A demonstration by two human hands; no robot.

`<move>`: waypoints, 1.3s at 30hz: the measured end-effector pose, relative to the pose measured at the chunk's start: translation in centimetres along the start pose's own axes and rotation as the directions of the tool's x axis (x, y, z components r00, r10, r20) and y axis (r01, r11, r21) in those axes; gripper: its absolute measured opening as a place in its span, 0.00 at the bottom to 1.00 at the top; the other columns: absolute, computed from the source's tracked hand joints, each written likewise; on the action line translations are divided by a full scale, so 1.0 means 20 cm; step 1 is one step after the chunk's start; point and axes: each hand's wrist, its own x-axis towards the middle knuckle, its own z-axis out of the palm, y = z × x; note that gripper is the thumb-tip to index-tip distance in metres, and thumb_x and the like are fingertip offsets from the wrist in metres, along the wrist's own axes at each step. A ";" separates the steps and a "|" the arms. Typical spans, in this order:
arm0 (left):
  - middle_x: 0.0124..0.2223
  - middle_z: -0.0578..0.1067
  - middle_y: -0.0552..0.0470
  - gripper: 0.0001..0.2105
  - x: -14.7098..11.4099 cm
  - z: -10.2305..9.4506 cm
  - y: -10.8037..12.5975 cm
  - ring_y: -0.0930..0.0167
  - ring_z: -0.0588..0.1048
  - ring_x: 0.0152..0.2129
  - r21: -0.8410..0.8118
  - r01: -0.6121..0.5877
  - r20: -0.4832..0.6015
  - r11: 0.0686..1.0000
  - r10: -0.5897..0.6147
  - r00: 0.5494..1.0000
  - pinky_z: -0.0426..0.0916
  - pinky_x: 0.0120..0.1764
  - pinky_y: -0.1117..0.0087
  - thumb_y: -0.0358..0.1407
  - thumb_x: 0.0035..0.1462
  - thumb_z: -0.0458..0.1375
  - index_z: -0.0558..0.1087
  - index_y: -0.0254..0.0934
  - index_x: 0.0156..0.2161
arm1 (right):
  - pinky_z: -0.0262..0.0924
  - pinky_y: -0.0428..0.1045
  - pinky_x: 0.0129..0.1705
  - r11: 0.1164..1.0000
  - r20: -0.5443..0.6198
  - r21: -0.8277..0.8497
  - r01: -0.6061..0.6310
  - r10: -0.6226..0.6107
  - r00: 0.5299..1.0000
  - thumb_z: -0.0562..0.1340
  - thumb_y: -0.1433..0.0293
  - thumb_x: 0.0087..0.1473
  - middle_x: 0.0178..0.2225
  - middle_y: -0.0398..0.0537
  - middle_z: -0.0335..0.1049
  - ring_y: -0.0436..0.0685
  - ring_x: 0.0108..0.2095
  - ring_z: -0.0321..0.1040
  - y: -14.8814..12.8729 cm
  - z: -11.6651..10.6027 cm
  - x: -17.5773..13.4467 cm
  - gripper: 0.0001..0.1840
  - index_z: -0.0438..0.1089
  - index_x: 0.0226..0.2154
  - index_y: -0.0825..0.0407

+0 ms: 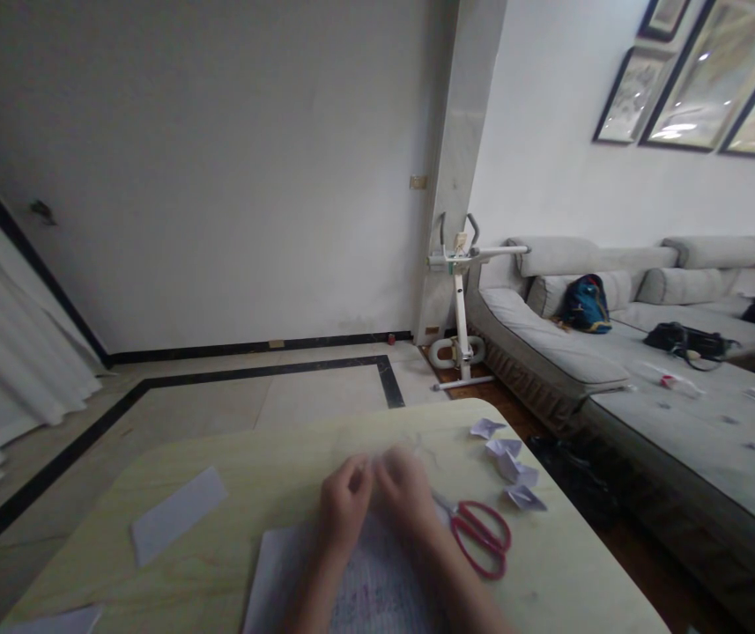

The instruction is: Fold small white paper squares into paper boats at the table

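Note:
My left hand (344, 497) and my right hand (407, 490) meet above the table, fingers bent and pinched close together. What they pinch, if anything, is hidden behind the fingers and blurred. Under my wrists lies a written sheet or notebook (370, 581). Red-handled scissors (483, 537) rest just right of my right hand, their blades partly hidden by it. Several small folded paper pieces (506, 458) sit in a row near the table's right edge. On the left is a flat white paper strip (177, 518).
Another piece of white paper (60, 622) lies at the near left of the pale wooden table (251, 480). Beyond the table stand an exercise machine (460, 308) and a grey sofa (549, 343) bearing a blue backpack (587, 304) and a black bag (687, 339).

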 end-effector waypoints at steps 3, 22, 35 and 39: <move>0.31 0.78 0.48 0.07 0.00 0.00 0.00 0.64 0.74 0.30 0.048 -0.023 -0.002 0.999 0.023 1.000 0.66 0.36 0.70 0.40 0.50 0.58 0.75 0.41 0.33 | 0.40 0.47 0.26 1.000 -0.025 -0.011 0.014 -0.014 1.000 0.57 0.67 0.51 0.19 0.40 0.56 0.49 0.22 0.49 0.01 0.00 0.00 0.12 0.59 0.19 0.51; 0.33 0.80 0.48 0.11 -0.01 0.02 -0.04 0.70 0.78 0.28 0.400 -0.359 0.015 0.844 0.385 0.923 0.71 0.32 0.76 0.37 0.58 0.51 0.76 0.38 0.37 | 0.44 0.45 0.25 0.959 -0.127 -0.278 0.056 -0.094 0.987 0.56 0.68 0.49 0.21 0.40 0.58 0.49 0.22 0.52 -0.01 -0.01 0.00 0.10 0.58 0.20 0.52; 0.32 0.80 0.49 0.10 -0.01 0.01 -0.03 0.70 0.78 0.26 0.439 -0.369 0.015 0.819 0.403 0.915 0.71 0.30 0.76 0.36 0.57 0.52 0.76 0.38 0.37 | 0.45 0.45 0.26 0.953 -0.121 -0.296 0.069 -0.109 0.987 0.55 0.69 0.49 0.22 0.41 0.60 0.49 0.23 0.54 -0.04 -0.02 -0.01 0.07 0.60 0.22 0.52; 0.33 0.80 0.49 0.10 -0.01 0.02 -0.04 0.70 0.78 0.28 0.434 -0.399 0.027 0.808 0.431 0.902 0.71 0.31 0.76 0.35 0.57 0.52 0.75 0.38 0.38 | 0.46 0.45 0.26 0.952 -0.106 -0.295 0.083 -0.119 0.987 0.56 0.68 0.50 0.23 0.42 0.61 0.50 0.23 0.55 -0.03 -0.03 0.00 0.08 0.60 0.22 0.52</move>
